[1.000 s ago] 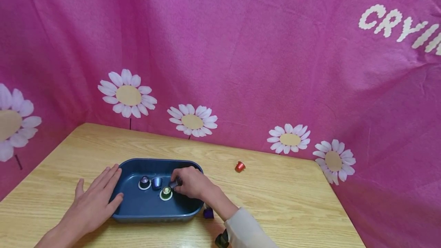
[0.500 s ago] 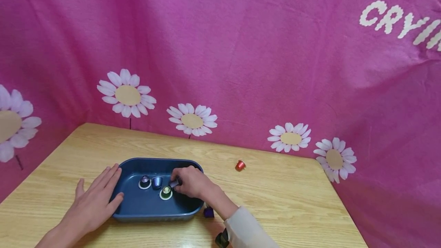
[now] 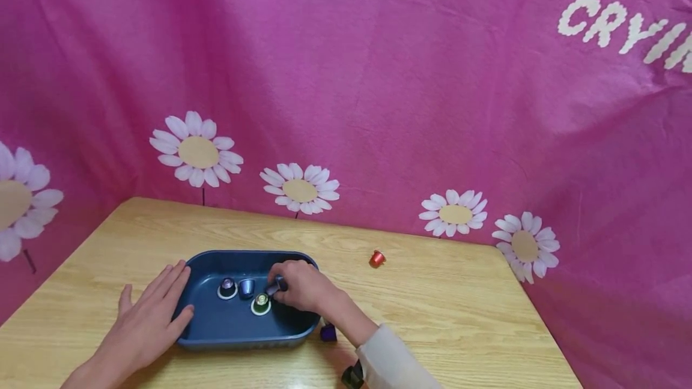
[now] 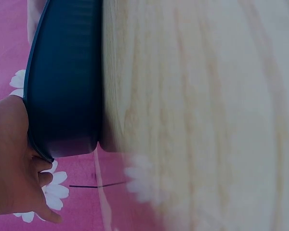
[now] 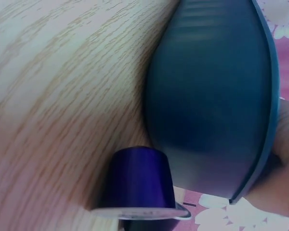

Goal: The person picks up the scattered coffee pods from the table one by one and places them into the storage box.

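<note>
In the head view, my left hand (image 3: pixel 148 317) lies along the left rim of a dark blue rectangular tub (image 3: pixel 238 326), fingers extended. The left wrist view has this hand (image 4: pixel 14 159) at the rim too. My right hand (image 3: pixel 303 286) reaches inside the tub's right end and pinches a dark purple-grey coffee capsule (image 3: pixel 273 288); the fingers partly cover it. Beside it on the tub floor stand a green capsule (image 3: pixel 261 302) and a dark capsule with a purple top (image 3: pixel 227 287), both rim down. Between them is a blue capsule (image 3: pixel 247 288), apparently tipped over.
Outside the tub's front right corner sits a purple capsule (image 3: pixel 328 333), large in the right wrist view, with a darker item partly hidden behind it. A red capsule (image 3: pixel 377 259) lies tilted further back on the wooden table (image 3: pixel 443 311). Pink cloth (image 3: pixel 378 95) hangs behind.
The view has shifted slightly. The held capsule's tilt differs a little; both hands stay in place at the tub, and the other capsules have not moved.
</note>
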`<action>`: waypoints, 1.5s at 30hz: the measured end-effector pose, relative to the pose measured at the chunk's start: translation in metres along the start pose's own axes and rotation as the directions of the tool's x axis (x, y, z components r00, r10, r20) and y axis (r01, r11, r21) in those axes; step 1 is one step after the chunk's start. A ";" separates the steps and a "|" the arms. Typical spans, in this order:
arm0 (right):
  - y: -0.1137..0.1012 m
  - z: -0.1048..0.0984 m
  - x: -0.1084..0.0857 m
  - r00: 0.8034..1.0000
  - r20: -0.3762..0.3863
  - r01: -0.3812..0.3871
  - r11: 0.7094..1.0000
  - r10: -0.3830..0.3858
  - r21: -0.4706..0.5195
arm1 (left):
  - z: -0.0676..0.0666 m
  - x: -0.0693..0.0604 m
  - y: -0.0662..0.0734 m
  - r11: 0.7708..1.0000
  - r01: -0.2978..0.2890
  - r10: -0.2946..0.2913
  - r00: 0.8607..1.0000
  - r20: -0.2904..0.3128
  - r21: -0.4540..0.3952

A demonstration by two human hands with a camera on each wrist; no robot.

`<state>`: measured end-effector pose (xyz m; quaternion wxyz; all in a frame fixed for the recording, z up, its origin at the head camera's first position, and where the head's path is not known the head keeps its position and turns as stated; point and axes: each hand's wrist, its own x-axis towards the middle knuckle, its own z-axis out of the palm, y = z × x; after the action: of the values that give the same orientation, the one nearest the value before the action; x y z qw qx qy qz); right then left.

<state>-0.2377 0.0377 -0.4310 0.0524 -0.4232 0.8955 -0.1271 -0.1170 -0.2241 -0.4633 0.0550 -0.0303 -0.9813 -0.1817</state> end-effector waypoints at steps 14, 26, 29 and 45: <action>0.001 -0.028 -0.020 0.993 -0.118 0.019 0.997 -0.009 0.080 | -0.002 0.011 0.005 1.000 -0.014 0.014 0.999 0.030 0.021; 0.020 -0.049 -0.048 0.971 -0.231 -0.028 0.987 0.066 0.161 | 0.001 0.014 0.003 1.000 0.009 -0.011 0.995 0.099 0.020; 0.026 -0.051 -0.055 0.966 -0.242 -0.049 0.981 0.094 0.188 | 0.000 0.014 0.001 0.999 0.023 -0.027 0.990 0.138 0.029; 0.071 -0.050 -0.086 0.935 -0.298 -0.120 0.964 0.190 0.238 | 0.015 0.013 -0.023 0.998 0.001 -0.008 0.995 0.104 0.065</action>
<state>-0.2460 0.1565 -0.4030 -0.0373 -0.3165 0.9039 -0.2855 -0.1335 -0.2392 -0.4840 0.0041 -0.0356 -0.9883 -0.1481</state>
